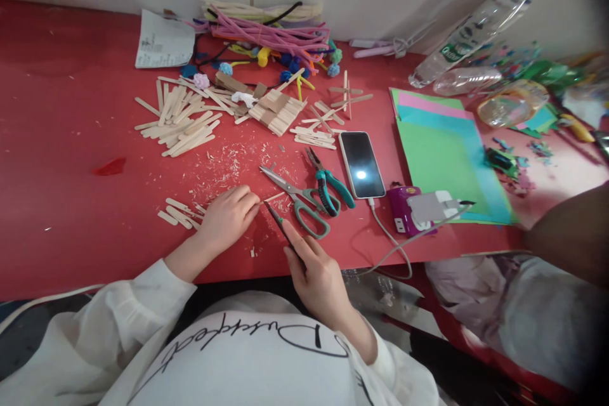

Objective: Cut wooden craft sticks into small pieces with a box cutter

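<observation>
Gripping a dark knife [276,217] in the right hand [314,269], low at the centre of the frame, with fingers wrapped round the handle, index finger stretched along it and tip angled toward the upper left. Pinching a thin wooden stick [275,197] at the fingertips of the left hand [231,212], just left of the knife tip, remaining fingers bent in close (hard to make out how the thumb sits). Crossing stick and knife tip in view at the centre, contact impossible to judge.

Working over a red tabletop [61,216], strewn about the left hand with pale wood shavings [223,168]. Just right of the stick, scissors [301,193] with grey-green handles, overlapped in view by teal-handled pliers [323,190]. Further right, a smartphone [361,168], screen up, with a white charging cable [386,231] plugged into the lower end, and near it a white charger [428,208] against a purple box-like thing [400,195].

Beside the left wrist, a few short craft sticks [176,214]; left of upper centre, a loose pile of craft sticks [185,130], near a banded bundle [278,111]. At top centre, pink pipe cleaners [271,32]. At right, green and blue sheets [435,158], below clear plastic bottles [469,80] (one leaning on the wall); at the right edge, part of another person's arm [571,235].
</observation>
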{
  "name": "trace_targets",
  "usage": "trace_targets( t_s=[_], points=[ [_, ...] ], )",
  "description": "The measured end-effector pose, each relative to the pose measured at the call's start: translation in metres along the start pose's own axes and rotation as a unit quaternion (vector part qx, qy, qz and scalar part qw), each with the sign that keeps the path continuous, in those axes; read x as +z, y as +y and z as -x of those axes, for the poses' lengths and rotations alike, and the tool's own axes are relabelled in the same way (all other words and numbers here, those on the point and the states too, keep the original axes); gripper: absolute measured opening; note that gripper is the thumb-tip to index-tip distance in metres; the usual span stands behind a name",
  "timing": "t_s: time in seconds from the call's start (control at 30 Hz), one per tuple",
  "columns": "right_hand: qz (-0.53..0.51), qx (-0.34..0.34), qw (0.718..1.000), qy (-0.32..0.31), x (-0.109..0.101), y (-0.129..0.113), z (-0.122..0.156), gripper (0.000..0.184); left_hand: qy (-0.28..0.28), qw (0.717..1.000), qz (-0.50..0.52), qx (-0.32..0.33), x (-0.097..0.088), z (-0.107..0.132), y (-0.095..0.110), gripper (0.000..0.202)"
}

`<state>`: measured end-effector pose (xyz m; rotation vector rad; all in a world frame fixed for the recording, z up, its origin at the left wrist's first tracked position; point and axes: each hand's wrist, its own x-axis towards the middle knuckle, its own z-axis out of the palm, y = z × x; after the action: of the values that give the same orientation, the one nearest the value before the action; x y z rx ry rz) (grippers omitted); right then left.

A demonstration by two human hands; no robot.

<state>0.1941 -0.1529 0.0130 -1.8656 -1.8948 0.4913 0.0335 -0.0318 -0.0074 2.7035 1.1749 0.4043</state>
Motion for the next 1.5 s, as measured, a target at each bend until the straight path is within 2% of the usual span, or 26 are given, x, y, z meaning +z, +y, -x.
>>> trace_targets(
  t_s=[0.57,1.5],
  points=[
    [0.02,-0.014,0.999,0.022,0.0006,-0.001,0.0,0.04,0.009,1.0,0.015,-0.005,0.0014,0.0005,-0.0004,0.014],
    [0.035,-0.019,0.999,0.012,0.0021,-0.0006,-0.0003,0.041,0.017,1.0,0.007,0.001,0.0019,-0.0007,0.0001,0.016]
  ],
)
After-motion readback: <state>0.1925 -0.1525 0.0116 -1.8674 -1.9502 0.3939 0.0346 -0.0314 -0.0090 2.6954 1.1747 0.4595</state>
